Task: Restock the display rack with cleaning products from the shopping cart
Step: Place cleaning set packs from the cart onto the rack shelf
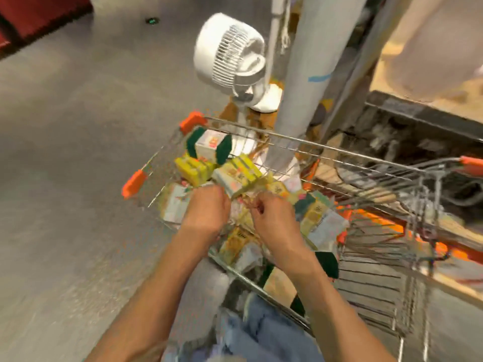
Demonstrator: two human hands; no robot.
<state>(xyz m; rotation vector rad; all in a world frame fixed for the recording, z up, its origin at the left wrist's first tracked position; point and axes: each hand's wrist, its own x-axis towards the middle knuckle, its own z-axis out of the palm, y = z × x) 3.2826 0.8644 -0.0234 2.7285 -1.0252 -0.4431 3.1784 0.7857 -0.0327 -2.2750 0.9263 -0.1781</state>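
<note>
Grey floor [78, 152], white fan [230, 50] beside grey pillar [305, 74]

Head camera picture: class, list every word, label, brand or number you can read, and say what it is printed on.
None can be read.
Sponge packs in the shopping cart: printed marks, too blurred to read.
White box: red and yellow mark, unreadable.
White fan: no text visible.

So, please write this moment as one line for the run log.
stage: picking from shopping cart | left hand: on sponge packs | right hand: fingers curled, hold unclear | blur: heavy
</note>
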